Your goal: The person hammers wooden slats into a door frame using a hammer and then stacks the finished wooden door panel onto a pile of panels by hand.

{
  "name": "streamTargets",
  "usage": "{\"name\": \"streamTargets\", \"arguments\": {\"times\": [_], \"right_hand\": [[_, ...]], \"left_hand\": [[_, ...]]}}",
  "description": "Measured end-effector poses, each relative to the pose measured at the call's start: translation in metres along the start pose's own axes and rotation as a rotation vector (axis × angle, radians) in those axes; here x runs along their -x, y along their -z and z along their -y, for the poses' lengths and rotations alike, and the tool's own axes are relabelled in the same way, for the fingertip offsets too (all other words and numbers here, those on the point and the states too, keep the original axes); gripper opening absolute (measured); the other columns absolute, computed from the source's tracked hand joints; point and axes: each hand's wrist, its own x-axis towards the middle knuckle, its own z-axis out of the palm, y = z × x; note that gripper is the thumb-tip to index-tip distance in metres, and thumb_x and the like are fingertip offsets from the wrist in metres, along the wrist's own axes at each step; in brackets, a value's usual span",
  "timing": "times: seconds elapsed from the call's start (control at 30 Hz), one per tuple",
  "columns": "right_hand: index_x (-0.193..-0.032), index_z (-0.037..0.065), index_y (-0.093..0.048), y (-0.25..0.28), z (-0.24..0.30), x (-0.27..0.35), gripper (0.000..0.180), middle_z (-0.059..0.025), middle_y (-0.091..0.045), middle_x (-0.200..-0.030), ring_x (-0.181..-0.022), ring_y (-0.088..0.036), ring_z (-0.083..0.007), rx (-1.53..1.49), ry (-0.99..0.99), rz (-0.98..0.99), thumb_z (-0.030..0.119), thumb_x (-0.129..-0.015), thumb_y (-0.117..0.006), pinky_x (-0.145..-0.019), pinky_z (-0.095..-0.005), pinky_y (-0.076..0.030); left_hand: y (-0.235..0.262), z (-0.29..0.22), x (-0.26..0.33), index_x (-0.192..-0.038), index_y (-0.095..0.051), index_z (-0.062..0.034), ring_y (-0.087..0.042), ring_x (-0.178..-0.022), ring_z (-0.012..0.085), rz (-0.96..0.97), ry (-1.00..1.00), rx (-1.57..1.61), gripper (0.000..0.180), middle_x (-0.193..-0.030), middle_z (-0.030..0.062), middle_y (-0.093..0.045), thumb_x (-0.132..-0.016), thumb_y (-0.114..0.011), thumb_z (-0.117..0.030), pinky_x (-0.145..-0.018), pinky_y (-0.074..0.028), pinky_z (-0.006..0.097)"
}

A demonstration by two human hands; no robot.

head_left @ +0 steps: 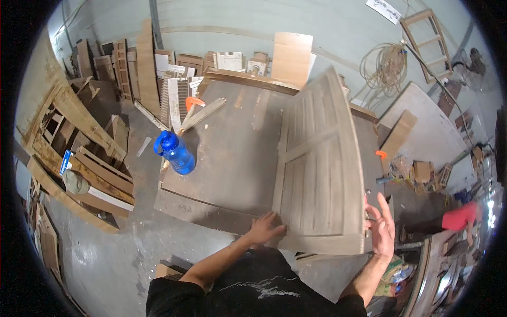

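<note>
The panel (317, 174) stands tilted on the right part of the table (232, 137), its near edge by the person's body. The left hand (264, 230) reaches forward to the table's near edge, fingers loosely extended and thumb spread beside the panel's lower left corner. The right hand (381, 230) is raised at the panel's right edge, one finger pointing up; whether its other fingers grip the edge I cannot tell. At the table's left side is a capped blue bottle (179, 156); its contents cannot be made out. Far right, a cardboard box (422, 171) sits among clutter.
</note>
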Motion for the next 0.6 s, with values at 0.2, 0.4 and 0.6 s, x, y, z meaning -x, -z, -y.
{"name": "streamTargets", "arguments": {"times": [0.2,0.4,0.6], "right_hand": [[-0.154,0.001,-0.024,-0.078,-0.040,-0.007,0.091,-0.0231,-0.044,-0.147,-0.129,-0.051,-0.0327,-0.316,0.016,0.453,0.050,-0.090,-0.066,-0.106,-0.0454,-0.041],[-0.154,0.010,-0.029,-0.117,-0.194,-0.062,0.076,-0.0099,-0.050,-0.144,-0.132,-0.048,-0.0252,-0.062,-0.336,0.469,0.044,-0.095,-0.062,-0.106,-0.0388,-0.040],[-0.153,0.015,-0.032,-0.140,-0.253,-0.102,0.073,-0.0011,-0.039,-0.153,-0.138,-0.037,-0.0203,-0.055,-0.595,0.091,0.045,-0.093,-0.059,-0.102,-0.0418,-0.039]], "left_hand": [[0.118,-0.093,0.082,-0.156,-0.023,-0.0056,-0.027,-0.145,0.0300,0.098,-0.424,1.227,0.082,-0.162,0.0150,-0.022,-0.098,-0.045,-0.059,-0.117,-0.022,0.050],[0.207,-0.082,0.161,-0.154,-0.021,0.0010,-0.035,-0.141,0.0262,-0.140,-0.512,1.140,0.090,-0.162,0.0125,-0.022,-0.097,-0.035,-0.067,-0.117,-0.026,0.043],[0.252,-0.068,0.189,-0.155,-0.030,-0.0153,-0.051,-0.119,0.0220,-0.445,-0.091,1.130,0.084,-0.139,0.0134,-0.049,-0.094,-0.041,-0.071,-0.103,-0.038,0.036]]}}
